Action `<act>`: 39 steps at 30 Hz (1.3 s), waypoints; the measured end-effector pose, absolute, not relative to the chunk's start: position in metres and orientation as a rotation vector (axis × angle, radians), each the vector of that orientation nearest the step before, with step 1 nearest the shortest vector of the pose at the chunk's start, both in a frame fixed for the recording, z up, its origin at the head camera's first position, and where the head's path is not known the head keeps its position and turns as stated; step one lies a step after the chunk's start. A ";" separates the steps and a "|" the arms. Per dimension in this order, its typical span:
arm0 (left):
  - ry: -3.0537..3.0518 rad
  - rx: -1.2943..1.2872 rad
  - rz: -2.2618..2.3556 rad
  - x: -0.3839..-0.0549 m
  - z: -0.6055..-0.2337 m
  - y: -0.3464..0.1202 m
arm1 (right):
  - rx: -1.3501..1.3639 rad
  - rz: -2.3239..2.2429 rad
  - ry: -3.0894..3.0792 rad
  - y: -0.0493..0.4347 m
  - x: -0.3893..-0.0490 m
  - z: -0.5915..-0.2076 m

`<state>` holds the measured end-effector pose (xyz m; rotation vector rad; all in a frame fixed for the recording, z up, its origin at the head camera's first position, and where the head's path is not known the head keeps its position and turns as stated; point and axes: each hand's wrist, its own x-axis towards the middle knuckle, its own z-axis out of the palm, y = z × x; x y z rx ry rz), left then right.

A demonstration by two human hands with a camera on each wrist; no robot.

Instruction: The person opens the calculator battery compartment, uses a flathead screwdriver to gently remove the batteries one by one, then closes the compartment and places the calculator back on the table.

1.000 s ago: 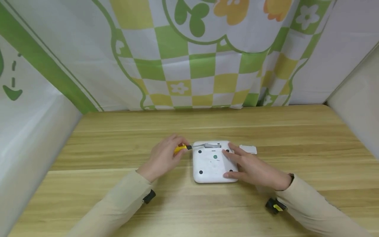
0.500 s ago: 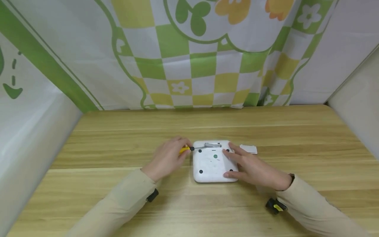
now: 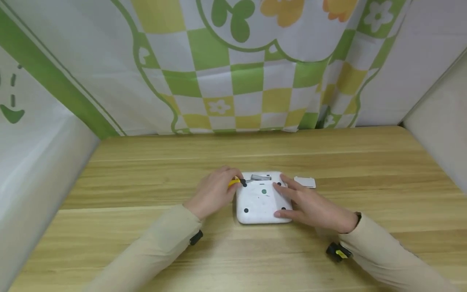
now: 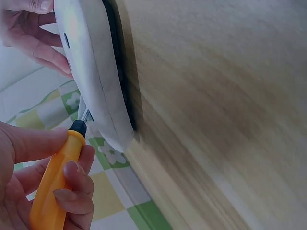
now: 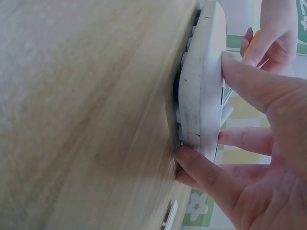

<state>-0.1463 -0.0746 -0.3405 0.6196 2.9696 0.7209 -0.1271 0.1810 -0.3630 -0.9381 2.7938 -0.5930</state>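
Observation:
A white calculator (image 3: 255, 202) lies face down on the table, its keys showing under its edge in the right wrist view. In its uncovered battery slot, a grey cylindrical battery (image 3: 260, 177) sits slightly askew. My left hand (image 3: 217, 188) grips a screwdriver (image 4: 50, 189) by its yellow handle; the metal shank reaches over the calculator's back to the battery's left end. On the other side, my right hand (image 3: 315, 207) presses spread fingers and thumb on the calculator's back, with other fingers (image 5: 204, 167) against its side edge.
A small white battery cover (image 3: 305, 182) lies on the wooden table (image 3: 146, 162) just right of the calculator. Behind the table hangs a green and yellow checked cloth (image 3: 248, 79). Dark wrist devices (image 3: 338, 252) sit at both sleeves.
My left hand has moved right, bringing the screwdriver farther over the calculator. The battery's left end has shifted up and out of line with the slot. My right hand stays in place.

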 end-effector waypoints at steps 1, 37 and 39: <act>2.965 0.612 0.724 -0.147 -0.341 -0.074 | -0.941 -0.594 2.795 0.181 -0.127 -0.363; 2.959 0.564 0.875 -0.147 -0.343 -0.071 | -0.918 -0.602 2.776 0.181 -0.126 -0.362; 2.966 0.571 0.876 -0.147 -0.343 -0.072 | -0.912 -0.610 2.765 0.181 -0.126 -0.362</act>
